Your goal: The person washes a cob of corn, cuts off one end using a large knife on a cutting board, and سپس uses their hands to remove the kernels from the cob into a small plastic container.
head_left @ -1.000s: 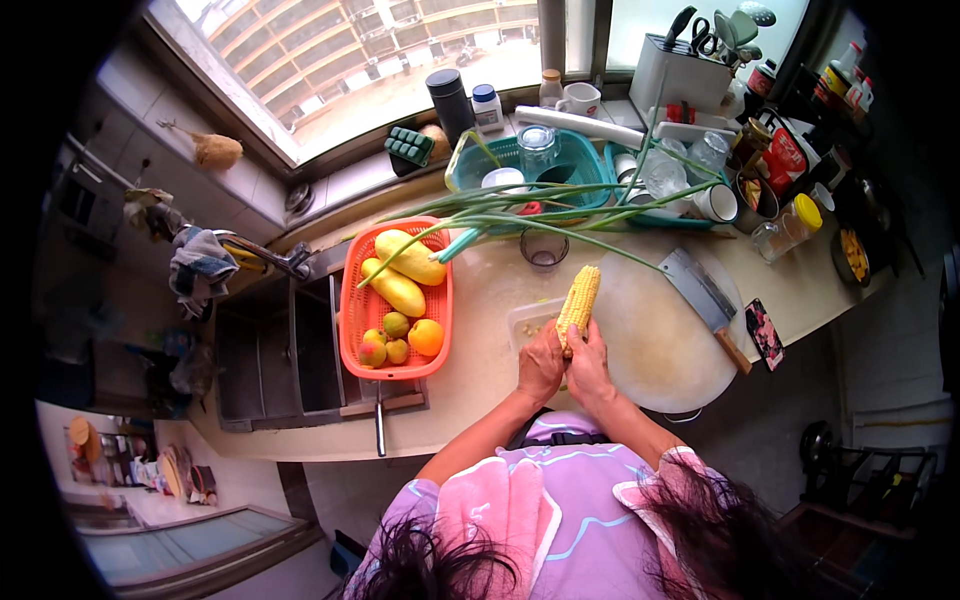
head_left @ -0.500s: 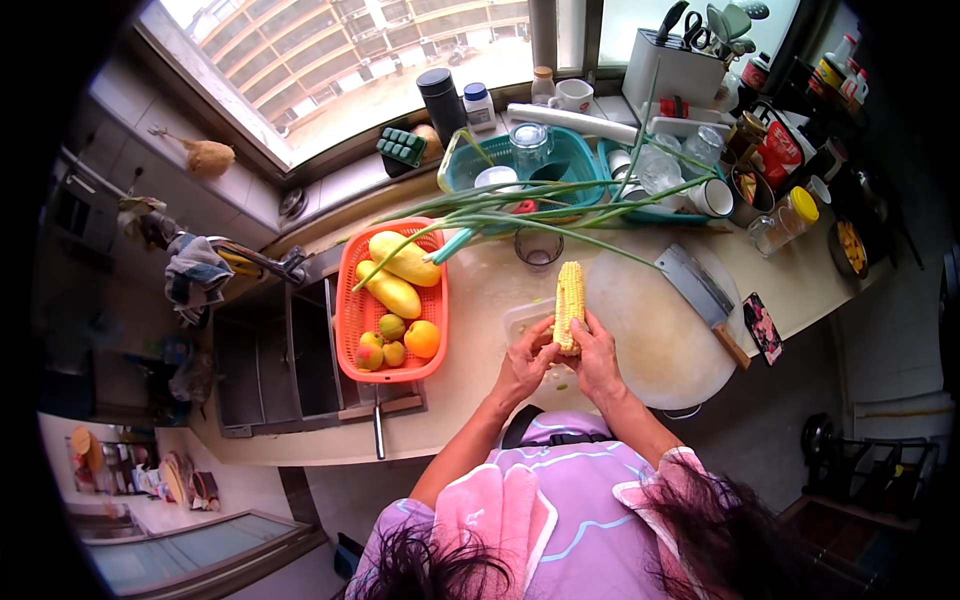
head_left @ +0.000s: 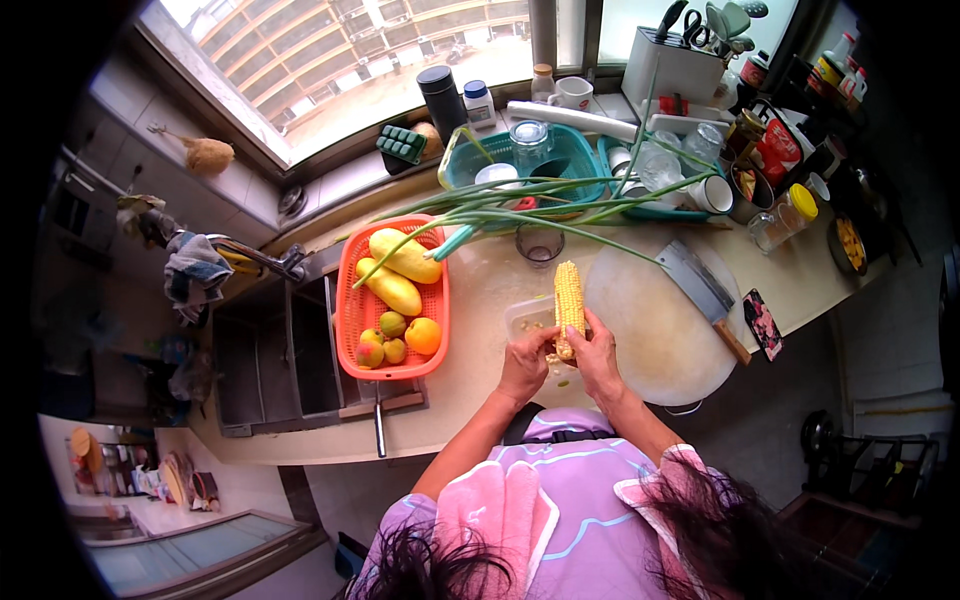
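Observation:
A yellow corn cob (head_left: 569, 295) points away from me, its kernels mostly in place, bare only near the bottom. Wrapped around its lower end is my right hand (head_left: 598, 362), with the thumb lying along the kernels. My left hand (head_left: 524, 366) is closed too, fingers at the lower left side of the cob. Beneath both hands stands a clear plastic container (head_left: 521, 316), partly covered by them; a few loose kernels show in and around it.
On the left, an orange basket (head_left: 444, 300) holds mangoes and round fruit beside the sink (head_left: 250, 350). A cleaver (head_left: 697, 285) lies on the round cutting board (head_left: 640, 310), a phone (head_left: 762, 325) right of it. Green onions (head_left: 560, 195) stretch across teal baskets behind a glass (head_left: 540, 245).
My left fingers have shifted slightly at the cob's lower end, and more loose kernels show by them. The cob tilts a little more upright.

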Action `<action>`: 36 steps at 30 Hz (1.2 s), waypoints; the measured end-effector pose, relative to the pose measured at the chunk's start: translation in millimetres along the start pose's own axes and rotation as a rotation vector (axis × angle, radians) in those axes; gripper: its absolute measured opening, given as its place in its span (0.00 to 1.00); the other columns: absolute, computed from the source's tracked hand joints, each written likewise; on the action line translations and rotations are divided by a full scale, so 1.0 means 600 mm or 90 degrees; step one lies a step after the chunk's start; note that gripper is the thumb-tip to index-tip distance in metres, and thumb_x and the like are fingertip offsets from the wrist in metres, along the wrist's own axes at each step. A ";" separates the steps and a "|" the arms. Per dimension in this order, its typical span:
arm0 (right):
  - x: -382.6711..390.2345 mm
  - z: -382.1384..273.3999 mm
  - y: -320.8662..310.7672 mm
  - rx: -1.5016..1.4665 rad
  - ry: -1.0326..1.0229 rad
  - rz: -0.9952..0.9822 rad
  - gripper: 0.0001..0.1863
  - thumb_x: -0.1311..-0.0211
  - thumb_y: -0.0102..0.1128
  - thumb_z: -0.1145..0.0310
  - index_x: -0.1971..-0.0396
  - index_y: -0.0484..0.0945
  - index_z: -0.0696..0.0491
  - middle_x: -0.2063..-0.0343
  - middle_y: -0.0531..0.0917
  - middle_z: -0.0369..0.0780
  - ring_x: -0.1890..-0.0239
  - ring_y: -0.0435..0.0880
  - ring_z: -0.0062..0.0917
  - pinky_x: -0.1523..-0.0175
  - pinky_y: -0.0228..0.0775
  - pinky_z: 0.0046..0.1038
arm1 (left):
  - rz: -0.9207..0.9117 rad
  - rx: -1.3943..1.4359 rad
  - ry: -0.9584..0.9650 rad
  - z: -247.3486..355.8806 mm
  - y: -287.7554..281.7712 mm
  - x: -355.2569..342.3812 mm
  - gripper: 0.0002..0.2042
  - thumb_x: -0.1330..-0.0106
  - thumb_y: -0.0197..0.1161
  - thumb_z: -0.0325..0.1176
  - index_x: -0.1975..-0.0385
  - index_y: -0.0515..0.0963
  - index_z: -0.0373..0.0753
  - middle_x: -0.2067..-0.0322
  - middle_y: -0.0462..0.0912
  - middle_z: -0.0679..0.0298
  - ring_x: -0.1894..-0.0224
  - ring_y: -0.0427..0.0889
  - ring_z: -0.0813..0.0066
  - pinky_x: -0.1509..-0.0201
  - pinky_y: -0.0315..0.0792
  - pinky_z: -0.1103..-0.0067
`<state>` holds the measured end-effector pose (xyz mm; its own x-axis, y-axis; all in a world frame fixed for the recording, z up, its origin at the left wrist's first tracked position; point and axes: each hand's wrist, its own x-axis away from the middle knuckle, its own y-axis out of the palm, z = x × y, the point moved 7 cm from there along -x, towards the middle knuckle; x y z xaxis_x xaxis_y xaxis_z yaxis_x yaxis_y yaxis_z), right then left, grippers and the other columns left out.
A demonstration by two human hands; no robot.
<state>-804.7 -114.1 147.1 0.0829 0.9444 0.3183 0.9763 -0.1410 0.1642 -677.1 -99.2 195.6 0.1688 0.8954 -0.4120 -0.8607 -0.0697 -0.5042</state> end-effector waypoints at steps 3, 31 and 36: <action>0.004 0.020 -0.005 0.132 -0.075 0.007 0.27 0.39 0.57 0.75 0.40 0.62 0.59 0.58 0.78 0.44 0.61 0.80 0.25 0.63 0.78 0.25 | -0.049 0.087 -0.151 -0.047 0.006 0.001 0.13 0.43 0.51 0.15 0.60 0.78 0.33 0.70 0.82 0.55 0.63 0.83 0.68 0.57 0.77 0.75; 0.017 -0.014 -0.005 -0.115 0.128 0.063 0.25 0.38 0.54 0.69 0.41 0.63 0.56 0.62 0.79 0.44 0.67 0.82 0.29 0.70 0.80 0.30 | -0.101 -0.118 0.177 0.050 0.005 -0.008 0.18 0.45 0.60 0.24 0.53 0.70 0.29 0.66 0.74 0.50 0.65 0.78 0.55 0.63 0.74 0.69; 0.017 -0.020 -0.006 -0.098 0.114 0.068 0.25 0.38 0.55 0.70 0.42 0.63 0.57 0.63 0.79 0.45 0.68 0.82 0.29 0.71 0.80 0.30 | -0.133 -0.119 0.194 0.058 0.002 -0.012 0.19 0.45 0.60 0.24 0.53 0.70 0.29 0.67 0.75 0.51 0.67 0.78 0.56 0.65 0.74 0.70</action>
<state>-809.9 -107.4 161.3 0.1340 0.8559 0.4995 0.9206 -0.2942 0.2570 -696.3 -90.4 224.5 0.4895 0.7299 -0.4772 -0.6953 -0.0036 -0.7187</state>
